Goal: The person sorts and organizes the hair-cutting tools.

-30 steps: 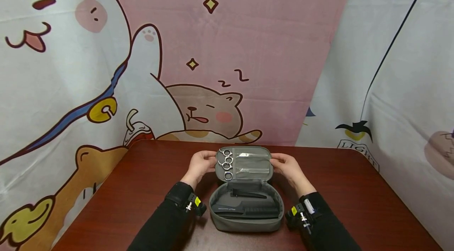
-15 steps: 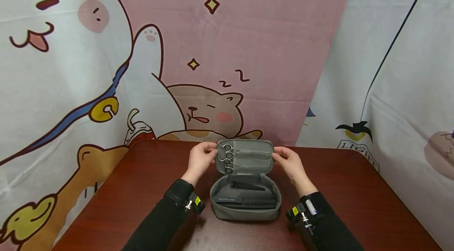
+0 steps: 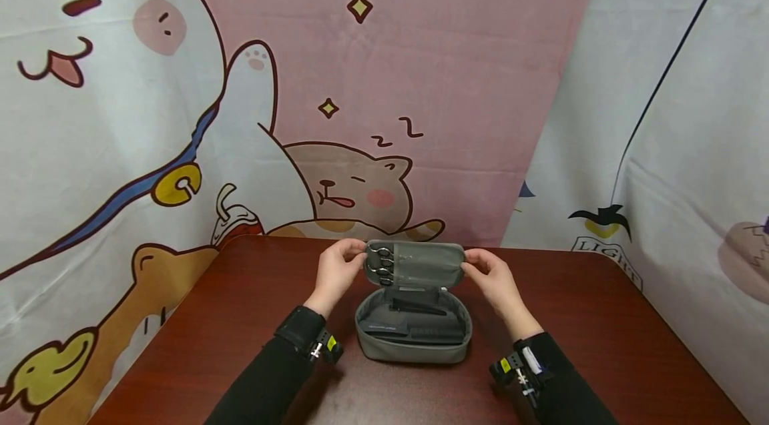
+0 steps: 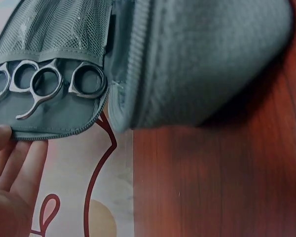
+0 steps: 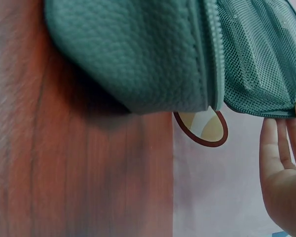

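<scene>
A grey-green zip case (image 3: 414, 353) stands on the table with its lid (image 3: 429, 263) raised. The left hand (image 3: 336, 273) pinches the lid's left edge between thumb and fingers, while the right hand (image 3: 492, 278) pinches the right edge. Silver finger rings of scissors (image 4: 46, 81) stick out from the mesh pocket (image 4: 76, 29) inside the lid; their blades are tucked in it. Within the case lie a dark hair clipper or comb-like tool (image 3: 414, 330) and a thin black clip-like piece (image 3: 418, 307). In the right wrist view, the mesh pocket (image 5: 261, 49) covers the lid's inner face.
The reddish-brown table (image 3: 252, 318) extends to both sides of the case. Behind its far edge hangs a cartoon-printed cloth (image 3: 456, 111). Each wrist carries a strapped-on camera, such as the left camera (image 3: 327, 345).
Both hands first raised the lid, and the case shifted slightly away across the table. Since then the lid has tipped forward, its inner face showing shorter and darker.
</scene>
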A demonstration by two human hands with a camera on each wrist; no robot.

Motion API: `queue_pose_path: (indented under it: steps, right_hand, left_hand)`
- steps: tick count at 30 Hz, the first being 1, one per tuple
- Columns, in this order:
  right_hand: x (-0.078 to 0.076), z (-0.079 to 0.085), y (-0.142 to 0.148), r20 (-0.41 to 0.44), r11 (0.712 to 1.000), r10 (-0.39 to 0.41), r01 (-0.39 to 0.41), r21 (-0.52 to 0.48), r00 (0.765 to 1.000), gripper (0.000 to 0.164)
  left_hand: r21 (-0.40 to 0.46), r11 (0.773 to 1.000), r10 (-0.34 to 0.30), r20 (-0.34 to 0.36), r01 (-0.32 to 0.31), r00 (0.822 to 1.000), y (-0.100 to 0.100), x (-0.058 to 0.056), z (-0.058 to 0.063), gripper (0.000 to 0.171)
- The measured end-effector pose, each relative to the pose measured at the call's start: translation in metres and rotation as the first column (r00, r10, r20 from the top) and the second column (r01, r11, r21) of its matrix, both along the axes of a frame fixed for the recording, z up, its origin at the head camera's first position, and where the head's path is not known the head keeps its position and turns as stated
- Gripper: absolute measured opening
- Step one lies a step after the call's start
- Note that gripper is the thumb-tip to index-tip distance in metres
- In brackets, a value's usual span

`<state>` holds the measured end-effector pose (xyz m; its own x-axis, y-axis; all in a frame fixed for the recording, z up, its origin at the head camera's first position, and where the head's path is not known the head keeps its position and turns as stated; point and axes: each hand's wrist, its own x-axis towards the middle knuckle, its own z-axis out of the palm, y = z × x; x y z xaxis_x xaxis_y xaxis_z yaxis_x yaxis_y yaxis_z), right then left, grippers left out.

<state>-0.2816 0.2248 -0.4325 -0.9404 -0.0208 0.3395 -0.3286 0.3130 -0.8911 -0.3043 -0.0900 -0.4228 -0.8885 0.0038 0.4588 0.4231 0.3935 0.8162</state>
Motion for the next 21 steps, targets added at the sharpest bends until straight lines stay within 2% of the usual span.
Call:
queue_pose_path:
  steps: [4,8,13,17,21]
  right_hand:
    - [0.007,0.0,0.003,-0.05,0.995,-0.001,0.006,0.101,0.999,0.023]
    - [0.013,-0.002,0.008,-0.104,0.979,-0.001,0.022,0.201,0.995,0.019]
    - [0.021,-0.005,0.01,-0.141,0.967,0.071,-0.034,0.251,0.987,0.015]
    - [0.027,-0.008,0.012,-0.167,0.959,0.153,-0.105,0.261,0.974,0.022]
    - [0.031,-0.011,0.014,-0.228,0.944,0.235,-0.167,0.284,0.945,0.03]
  left_hand:
    - [-0.082,0.996,-0.032,-0.056,0.027,0.998,-0.006,0.006,-0.001,0.013]
    - [-0.153,0.985,-0.094,-0.086,0.081,0.992,-0.012,0.013,0.0,0.015]
    - [-0.222,0.964,-0.175,-0.124,0.145,0.977,-0.02,0.022,0.0,0.019]
    - [-0.304,0.932,-0.257,-0.165,0.198,0.952,-0.027,0.027,-0.004,0.023]
    - [-0.417,0.879,-0.337,-0.197,0.232,0.921,-0.031,0.032,-0.007,0.024]
